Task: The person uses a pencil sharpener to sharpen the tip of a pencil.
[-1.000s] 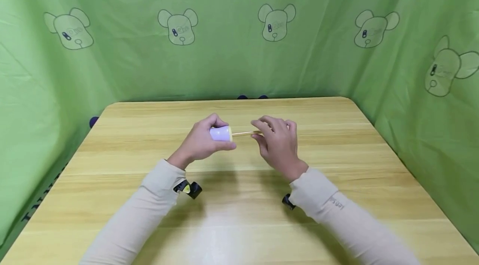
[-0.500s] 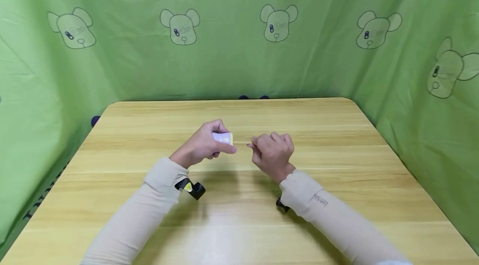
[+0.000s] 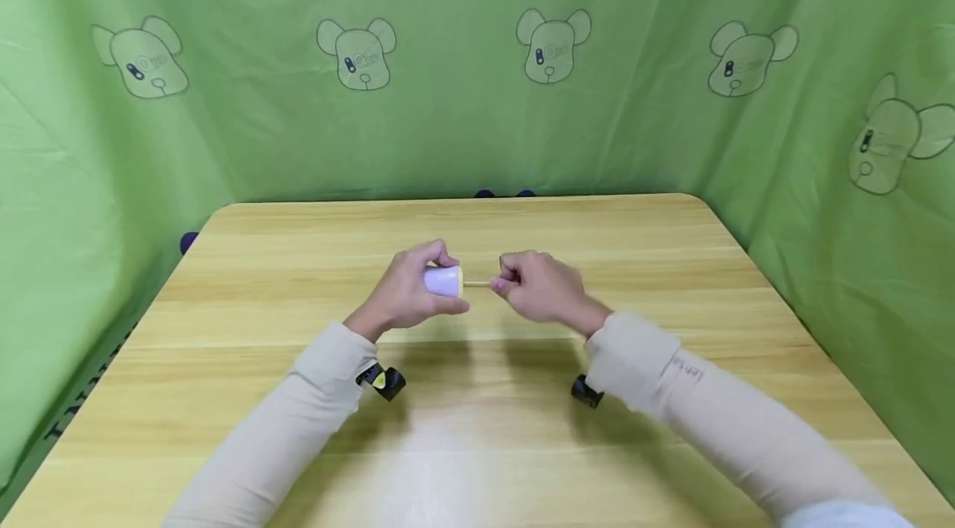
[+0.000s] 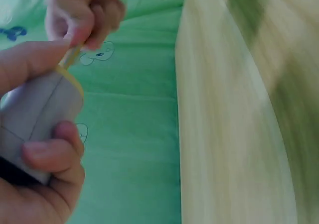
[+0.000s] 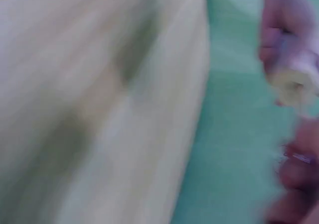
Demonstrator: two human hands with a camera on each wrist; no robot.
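Note:
My left hand [image 3: 406, 289] grips a lavender cylinder with a pale yellow end ring, which looks like a pencil sharpener [image 3: 443, 281], held sideways above the table. A thin pencil [image 3: 476, 284] goes into the hole in its yellow end. Fingers of my right hand [image 3: 543, 286] are curled and pinch the pencil's other end, a short way from the sharpener. In the left wrist view, the sharpener [image 4: 42, 104] shows a dark base, with thumb and fingers wrapped about it. Blurred in the right wrist view is the sharpener's yellow face [image 5: 288, 83] with its middle hole.
Both hands are over a light wood-grain table [image 3: 477, 445] with rounded far corners. Green curtains [image 3: 448, 138] printed with bear heads stand behind it and along both sides. Small black cameras [image 3: 391, 383] sit at the wrists, below the beige sleeves.
My right hand's fingers have gone from loosely spread to curled round the pencil, and the hand has turned. Less of the pencil shows between the hands. My left hand has lowered slightly with the sharpener.

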